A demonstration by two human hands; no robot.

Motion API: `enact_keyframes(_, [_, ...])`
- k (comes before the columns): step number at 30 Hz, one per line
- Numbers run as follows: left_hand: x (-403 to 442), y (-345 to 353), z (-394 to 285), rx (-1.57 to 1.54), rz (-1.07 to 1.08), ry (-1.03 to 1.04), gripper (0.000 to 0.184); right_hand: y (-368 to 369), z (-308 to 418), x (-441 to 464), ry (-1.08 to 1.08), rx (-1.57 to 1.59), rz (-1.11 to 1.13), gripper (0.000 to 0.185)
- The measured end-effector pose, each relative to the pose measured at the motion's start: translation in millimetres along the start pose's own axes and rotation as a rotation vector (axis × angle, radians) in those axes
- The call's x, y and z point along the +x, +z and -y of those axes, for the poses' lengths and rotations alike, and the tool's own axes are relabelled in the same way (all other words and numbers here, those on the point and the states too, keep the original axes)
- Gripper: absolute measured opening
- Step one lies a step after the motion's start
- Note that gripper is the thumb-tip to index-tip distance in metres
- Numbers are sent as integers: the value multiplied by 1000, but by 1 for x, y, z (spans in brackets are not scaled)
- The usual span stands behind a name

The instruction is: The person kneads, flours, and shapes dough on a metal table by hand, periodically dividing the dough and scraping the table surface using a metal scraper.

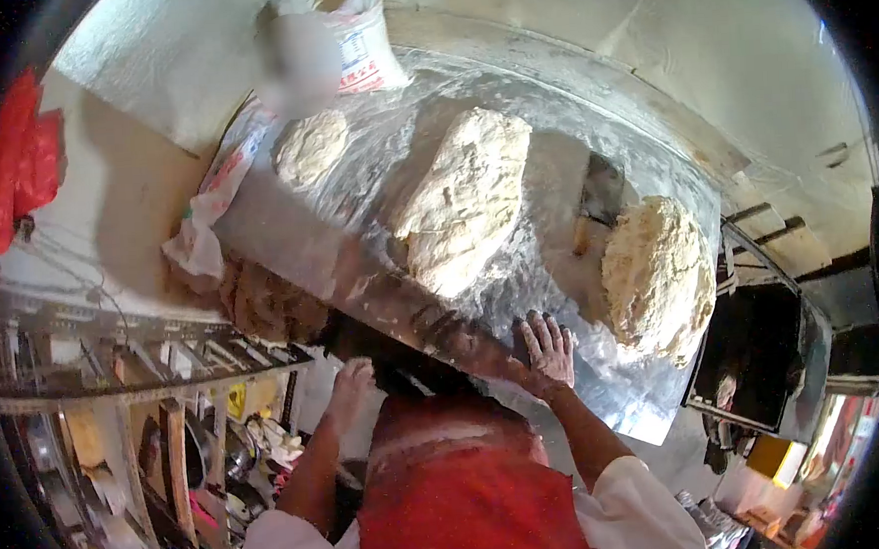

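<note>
My right hand [550,350] lies open on the near edge of the floured metal worktable [357,219], fingers spread and dusted white. My left hand [351,384] hangs off the table in front of its near side. Its fingers are loosely bent, with nothing seen in them. A long mound of dough [470,198] lies at the middle of the table. To the right sits another big lump of dough [660,278], a little beyond my right hand. A smaller piece of dough [312,149] rests at the far left.
A flour sack [363,45] stands at the table's back left, and a crumpled bag [221,191] hangs over the left edge. A scraper-like tool [595,202] lies between the two big lumps. Cluttered shelves [167,388] stand at left. A red apron [461,492] covers my front.
</note>
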State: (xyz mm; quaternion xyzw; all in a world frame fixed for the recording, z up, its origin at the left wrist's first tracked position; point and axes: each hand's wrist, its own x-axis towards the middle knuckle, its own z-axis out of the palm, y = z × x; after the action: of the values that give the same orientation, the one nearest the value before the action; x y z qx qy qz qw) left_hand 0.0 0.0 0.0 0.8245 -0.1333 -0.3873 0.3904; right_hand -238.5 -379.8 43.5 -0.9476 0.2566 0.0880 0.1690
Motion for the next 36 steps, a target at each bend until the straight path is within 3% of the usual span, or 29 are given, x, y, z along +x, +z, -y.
enact_keyframes(2, [3,-24,-88,-230,-144,-104,43,5,21,-6,-15,67,-14,78])
enact_keyframes(3, [57,41,-120,-327,-63,-70,43,-24,-38,-2,37,-53,-18,78])
enact_keyframes(4, [73,28,-138,-292,-83,-7,45,-19,-29,0,37,-14,-17,76])
enact_keyframes(6, [110,-2,-145,-237,-85,55,47,-6,-2,8,56,40,-16,74])
enact_keyframes(8, [167,-4,-132,73,-67,394,59,2,9,20,202,26,-158,74])
enact_keyframes(9, [180,-5,-146,72,-38,403,59,2,22,30,232,21,-159,74])
enact_keyframes(11, [194,-4,-183,-264,-42,285,74,-1,60,62,342,255,-298,75])
enact_keyframes(12, [219,-8,-175,-145,2,275,85,-3,79,80,369,411,-305,81])
enact_keyframes(15, [254,-7,-182,-167,77,312,93,12,132,137,414,904,-422,94])
enact_keyframes(16, [244,-13,-204,20,59,287,98,12,143,151,428,892,-421,94])
enact_keyframes(17, [253,-3,-198,53,11,255,98,12,151,164,598,791,-440,96])
enact_keyframes(18, [331,48,-98,416,-39,641,92,13,157,173,767,686,-455,98])
enact_keyframes(19, [406,96,-2,766,-252,1019,86,24,156,183,786,675,-453,98])
enact_keyframes(20, [336,47,-115,240,143,581,77,46,148,191,804,1206,-446,84])
enact_keyframes(21, [254,-11,-247,-300,227,76,68,57,141,193,782,1737,-435,70])
enact_keyframes(22, [254,-17,-260,-311,230,60,53,20,157,190,603,1773,-376,68])
enact_keyframes(23, [263,-18,-254,-251,140,94,54,-7,175,190,608,1763,-383,68])
enact_keyframes(25, [263,-42,-253,-420,247,59,52,-36,209,192,809,1406,-457,86])
enact_keyframes(27, [254,-58,-229,-413,191,55,44,-12,208,183,821,1391,-411,83])
enact_keyframes(28, [245,-62,-221,-428,120,59,37,37,199,172,481,801,-514,83])
enact_keyframes(29, [225,-71,-238,-237,120,28,39,63,196,169,132,206,-575,83])
enact_keyframes(31, [236,-66,-185,-41,144,198,55,-6,224,165,638,1056,-212,84])
enact_keyframes(33, [223,-70,-198,-46,100,206,51,21,209,160,602,829,-206,77])
enact_keyframes(35, [219,-69,-209,-55,64,210,49,-10,201,142,579,940,-262,71])
enact_keyframes(36, [226,-70,-206,120,-31,414,52,-23,196,137,559,1058,-300,65])
